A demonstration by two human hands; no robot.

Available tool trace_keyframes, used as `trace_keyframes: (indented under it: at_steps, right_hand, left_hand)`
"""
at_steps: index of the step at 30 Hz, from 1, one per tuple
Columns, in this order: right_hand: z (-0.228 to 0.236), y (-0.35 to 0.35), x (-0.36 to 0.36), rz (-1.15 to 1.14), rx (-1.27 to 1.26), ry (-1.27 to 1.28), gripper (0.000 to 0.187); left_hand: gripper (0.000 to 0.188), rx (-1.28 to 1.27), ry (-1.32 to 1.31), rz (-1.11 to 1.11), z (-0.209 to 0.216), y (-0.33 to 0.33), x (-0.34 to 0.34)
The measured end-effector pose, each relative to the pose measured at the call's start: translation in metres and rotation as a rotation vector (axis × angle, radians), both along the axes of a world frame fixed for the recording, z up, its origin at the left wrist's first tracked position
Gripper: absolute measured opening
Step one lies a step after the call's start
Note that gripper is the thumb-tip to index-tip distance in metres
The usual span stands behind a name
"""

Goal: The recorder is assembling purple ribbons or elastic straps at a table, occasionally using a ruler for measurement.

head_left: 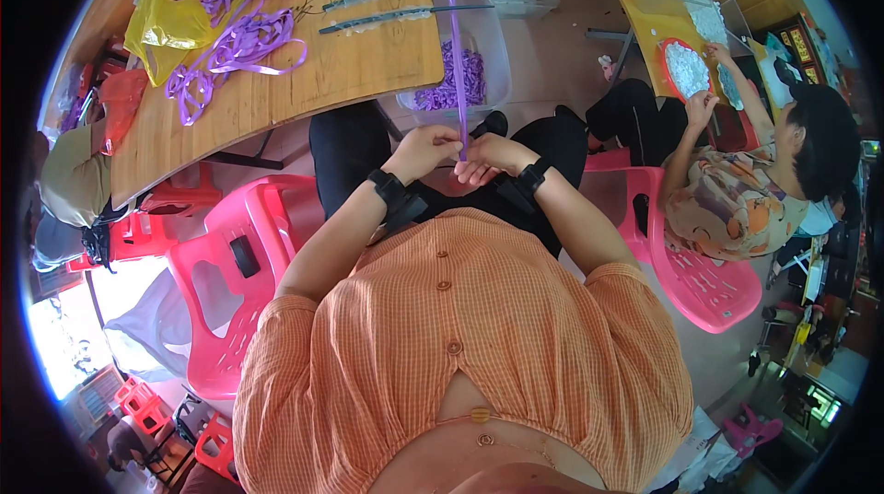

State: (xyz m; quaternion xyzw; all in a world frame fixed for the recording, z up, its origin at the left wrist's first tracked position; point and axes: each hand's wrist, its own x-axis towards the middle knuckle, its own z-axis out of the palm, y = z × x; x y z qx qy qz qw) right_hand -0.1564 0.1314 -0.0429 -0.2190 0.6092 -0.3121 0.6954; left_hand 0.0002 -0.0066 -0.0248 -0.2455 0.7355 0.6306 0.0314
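A flat purple ribbon (457,61) runs from the dark rods down to my hands in front of my lap, looking taut. My left hand (422,155) pinches its lower end between thumb and fingertips. Close beside it, my right hand (495,159) has its fingers curled at the same end of the ribbon. Two thin dark rods (378,20), fixed with clear tape, stick out past the table's right edge, and the ribbon's upper part crosses them. Below the ribbon stands a clear plastic bin (500,80) holding many cut purple ribbon pieces (460,89).
Loose purple ribbon (244,43) lies heaped on the wooden table (368,66) by a yellow bag (166,34). Another clear bin (543,1) holds white pieces. At right, a co-worker (737,190) reaches toward a red tray (686,70) of white pieces. A pink chair (230,282) stands left.
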Motion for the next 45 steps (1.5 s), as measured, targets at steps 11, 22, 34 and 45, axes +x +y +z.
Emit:
trace_keyframes:
  at_steps: [11, 22, 34, 45]
  right_hand:
    - [0.022, 0.002, -0.011, 0.075, -0.089, 0.047, 0.033]
    - [0.069, -0.039, -0.022, -0.305, -0.678, 0.565, 0.029]
    - [0.086, -0.071, -0.019, -0.652, -0.740, -0.002, 0.035]
    - [0.107, -0.068, -0.018, -0.570, -0.687, 0.114, 0.032]
  left_hand:
    - [0.028, -0.088, 0.026, 0.099, 0.007, -0.001, -0.006]
    - [0.029, -0.222, 0.065, 0.080, 0.041, 0.017, -0.009]
    - [0.023, 0.010, 0.143, 0.052, 0.073, 0.025, 0.011]
    - [0.020, 0.105, 0.146, 0.052, 0.130, 0.030, 0.015]
